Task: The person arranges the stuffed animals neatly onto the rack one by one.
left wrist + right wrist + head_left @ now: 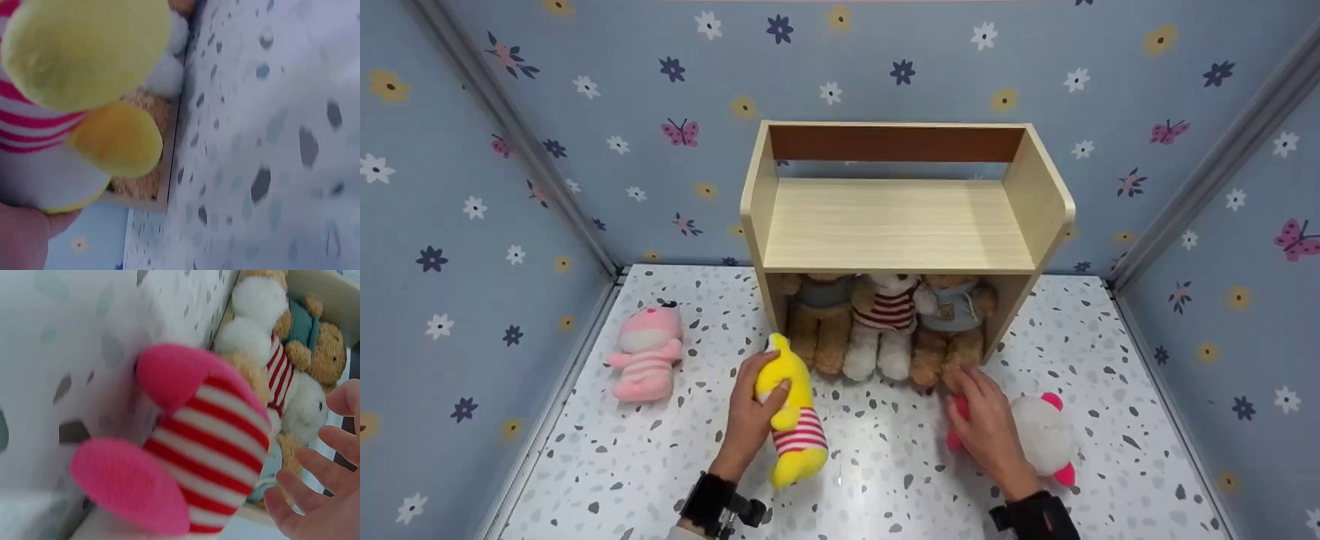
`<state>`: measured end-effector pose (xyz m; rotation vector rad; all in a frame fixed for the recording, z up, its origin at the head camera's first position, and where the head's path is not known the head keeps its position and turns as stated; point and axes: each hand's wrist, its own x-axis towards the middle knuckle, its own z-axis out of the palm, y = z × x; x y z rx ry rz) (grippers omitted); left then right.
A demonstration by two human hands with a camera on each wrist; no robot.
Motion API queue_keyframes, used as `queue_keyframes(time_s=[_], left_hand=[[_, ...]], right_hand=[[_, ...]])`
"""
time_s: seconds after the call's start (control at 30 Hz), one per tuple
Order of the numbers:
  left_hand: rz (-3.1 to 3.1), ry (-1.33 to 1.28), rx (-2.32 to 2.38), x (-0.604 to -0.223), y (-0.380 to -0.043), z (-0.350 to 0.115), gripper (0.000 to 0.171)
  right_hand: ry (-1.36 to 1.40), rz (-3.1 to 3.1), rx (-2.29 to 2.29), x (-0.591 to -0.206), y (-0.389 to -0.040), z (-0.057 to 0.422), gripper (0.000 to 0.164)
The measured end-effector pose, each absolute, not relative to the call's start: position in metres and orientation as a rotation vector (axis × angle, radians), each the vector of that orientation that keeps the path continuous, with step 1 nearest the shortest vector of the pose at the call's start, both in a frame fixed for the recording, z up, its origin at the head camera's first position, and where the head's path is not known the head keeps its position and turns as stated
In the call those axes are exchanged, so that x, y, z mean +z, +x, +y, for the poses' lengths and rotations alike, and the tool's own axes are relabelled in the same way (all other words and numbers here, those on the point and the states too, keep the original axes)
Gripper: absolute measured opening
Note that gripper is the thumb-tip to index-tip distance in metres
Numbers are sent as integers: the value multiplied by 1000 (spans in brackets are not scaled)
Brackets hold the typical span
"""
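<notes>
Speckled surface point(877, 499) beneath striped yellow plush point(800, 429).

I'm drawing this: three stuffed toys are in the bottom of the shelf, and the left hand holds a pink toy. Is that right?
The colour is wrong: in the head view, the left hand holds a yellow toy. Three stuffed toys are in the bottom of the shelf.

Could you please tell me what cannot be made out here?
Head view: eyes of the rightmost teddy bear, hidden by the bookshelf.
Head view: most of the left fingers, hidden by the yellow plush toy.
Right wrist view: face of the pink-eared plush toy, cut off by the bottom edge.
</notes>
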<state>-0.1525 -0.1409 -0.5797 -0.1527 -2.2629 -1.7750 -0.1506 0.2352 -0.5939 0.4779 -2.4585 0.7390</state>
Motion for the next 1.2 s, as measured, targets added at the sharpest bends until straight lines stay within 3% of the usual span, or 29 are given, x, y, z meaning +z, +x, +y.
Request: queue_keyframes(time_s=[0.27, 0.47, 0.73, 1.2], left_hand=[[-2130, -346, -1960, -568, -152, -99, 46], [-2111, -393, -1859, -563, -152, -70, 44], [-2139, -310, -1652, -558, -150, -38, 45], [-2139, -324, -1575, -554, -150, -18, 55]], right_hand=[[528, -2484, 819, -594, -145, 204, 43], [488, -2565, 1296, -582, -134, 178, 36], [316, -2511, 2277, -571, -125, 154, 53], [261, -2291, 2500, -569, -122, 147, 57]])
